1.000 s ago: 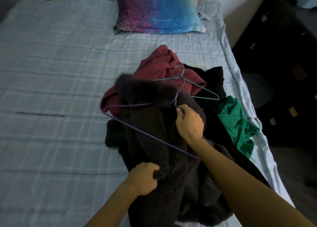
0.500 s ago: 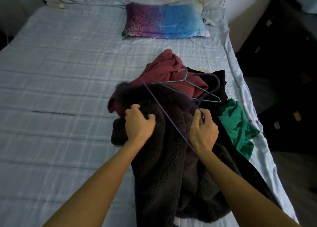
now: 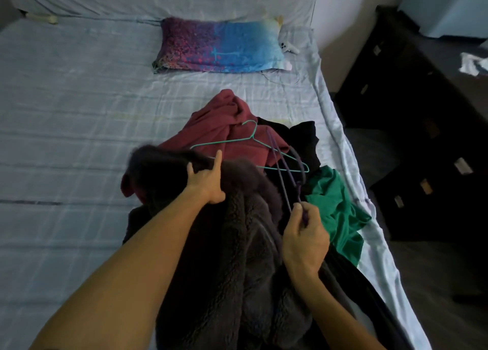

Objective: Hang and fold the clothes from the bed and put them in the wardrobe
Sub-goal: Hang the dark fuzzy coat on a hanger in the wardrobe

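- Right hand point(image 3: 303, 240) pinching purple hanger point(image 3: 286, 180); left hand point(image 3: 207, 182) gripping fleece jacket point(image 3: 237, 244), frame center.
- Nothing hanging yet; red, green, black clothes waiting w/ teal hanger point(image 3: 253, 144).

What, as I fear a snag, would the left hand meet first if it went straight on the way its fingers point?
Probably the teal hanger, lying on the maroon garment just beyond the index fingertip of the left hand; depth is unclear.

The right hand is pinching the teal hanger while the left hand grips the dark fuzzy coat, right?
No. The head view shows the right hand pinching the purple hanger; the teal hanger lies on the maroon garment. The left hand does grip the coat.
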Available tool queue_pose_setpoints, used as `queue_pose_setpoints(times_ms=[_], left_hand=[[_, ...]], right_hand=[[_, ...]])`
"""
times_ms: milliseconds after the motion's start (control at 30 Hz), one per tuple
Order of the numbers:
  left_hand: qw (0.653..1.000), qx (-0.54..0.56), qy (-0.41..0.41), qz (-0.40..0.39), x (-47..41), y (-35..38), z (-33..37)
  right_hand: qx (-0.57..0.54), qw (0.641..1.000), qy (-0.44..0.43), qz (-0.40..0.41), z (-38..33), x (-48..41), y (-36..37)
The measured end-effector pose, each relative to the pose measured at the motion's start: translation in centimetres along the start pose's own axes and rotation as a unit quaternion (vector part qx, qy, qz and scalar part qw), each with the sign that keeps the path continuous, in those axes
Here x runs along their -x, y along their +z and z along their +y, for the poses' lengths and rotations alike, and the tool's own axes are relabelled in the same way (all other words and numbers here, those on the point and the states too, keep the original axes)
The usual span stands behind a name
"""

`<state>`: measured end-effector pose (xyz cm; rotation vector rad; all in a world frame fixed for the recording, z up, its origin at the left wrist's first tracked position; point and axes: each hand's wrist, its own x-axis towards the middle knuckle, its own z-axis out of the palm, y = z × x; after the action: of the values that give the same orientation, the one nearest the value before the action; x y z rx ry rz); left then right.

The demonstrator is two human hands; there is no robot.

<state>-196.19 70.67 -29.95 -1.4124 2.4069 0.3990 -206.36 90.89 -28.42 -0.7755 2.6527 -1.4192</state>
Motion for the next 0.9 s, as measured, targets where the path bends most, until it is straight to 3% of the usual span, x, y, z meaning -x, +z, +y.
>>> queue_pose_setpoints(times_ms=[100,200,367,500,667,833,900], left_hand=[[0.995,-0.002,-0.015,-0.103,1.3,0.8,-0.1],[0.996,0.006,0.005,-0.091,3.5,-0.2,-0.8],[0.988,-0.038,0.129,0.076,10.0,-4.9,-2.0],[0.946,-0.076,0.222,0.226,15.4,-10.3,-3.2],[0.892,-0.094,0.281,0.342,22.7,-19.2,-4.3],[0.788,-0.029,0.324,0.523,32.0,-26.7,-3.8],[0.77,0.11,0.282,0.561,36.2,-29.1,-3.8]], right_hand=[[-0.013,1.0,-0.003,-0.016,0.1,0.2,-0.6],[-0.031,0.999,-0.013,-0.036,-0.4,0.5,-1.4],[-0.077,0.992,-0.025,-0.1,-4.1,1.6,-3.8],[-0.135,0.983,-0.012,-0.124,-9.7,2.5,-6.5],[-0.161,0.98,-0.025,-0.114,-17.4,2.4,-12.1],[-0.179,0.977,-0.05,-0.107,-24.2,2.8,-19.6],[-0.207,0.97,-0.058,-0.116,-26.3,3.4,-22.1]])
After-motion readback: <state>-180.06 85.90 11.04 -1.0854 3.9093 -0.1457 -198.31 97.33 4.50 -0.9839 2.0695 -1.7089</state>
